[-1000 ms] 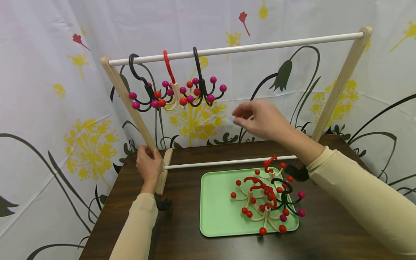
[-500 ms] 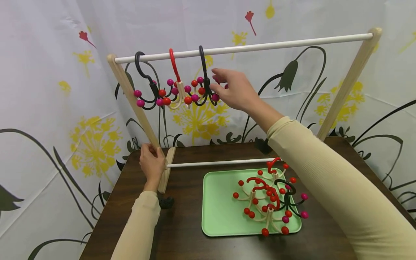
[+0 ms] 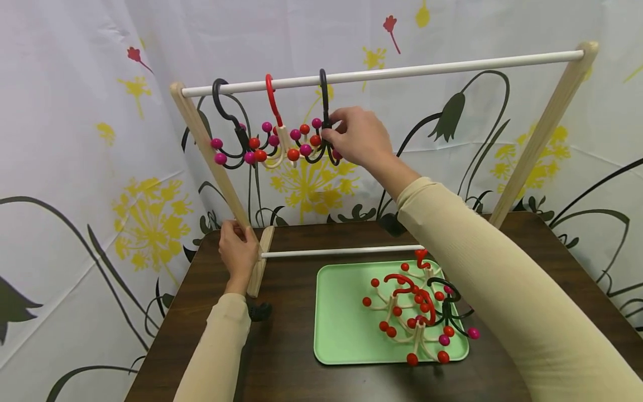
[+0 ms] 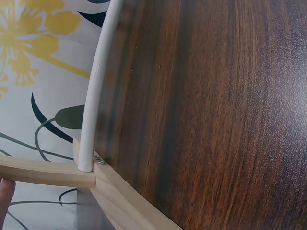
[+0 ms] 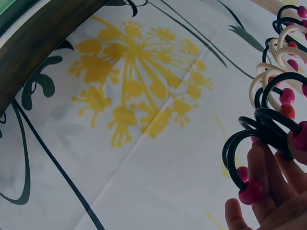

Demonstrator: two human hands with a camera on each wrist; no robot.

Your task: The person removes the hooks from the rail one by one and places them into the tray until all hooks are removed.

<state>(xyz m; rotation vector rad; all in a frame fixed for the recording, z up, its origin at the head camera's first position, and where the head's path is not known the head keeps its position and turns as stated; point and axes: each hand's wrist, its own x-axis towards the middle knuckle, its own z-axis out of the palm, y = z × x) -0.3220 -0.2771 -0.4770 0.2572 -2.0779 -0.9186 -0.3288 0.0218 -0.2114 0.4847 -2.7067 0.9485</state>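
Observation:
Three hooked hangers hang from the white upper rod (image 3: 427,70) of a wooden rack. The rightmost is a black hanger (image 3: 324,95) with curved arms tipped with pink balls. My right hand (image 3: 359,137) pinches its stem just under the hook, hiding some of its arms. In the right wrist view, fingers (image 5: 261,167) lie against the black arms. To its left hang a red-hooked hanger (image 3: 273,100) with cream arms and another black hanger (image 3: 221,106). Low on the rack's left post (image 3: 208,145), my left hand (image 3: 238,251) grips the wood; a fingertip (image 4: 5,194) shows beneath it in the left wrist view.
A green tray (image 3: 334,329) on the dark wooden table (image 3: 286,357) holds several tangled hangers, red-hooked ones (image 3: 399,279) and a black one (image 3: 446,304). A lower white rod (image 3: 341,251) runs behind the tray. A flower-patterned curtain (image 3: 150,212) hangs behind the rack.
My right hand has moved left to the rightmost black hanger and now pinches it; that hanger has shifted slightly right along the rod. My left hand stays on the post.

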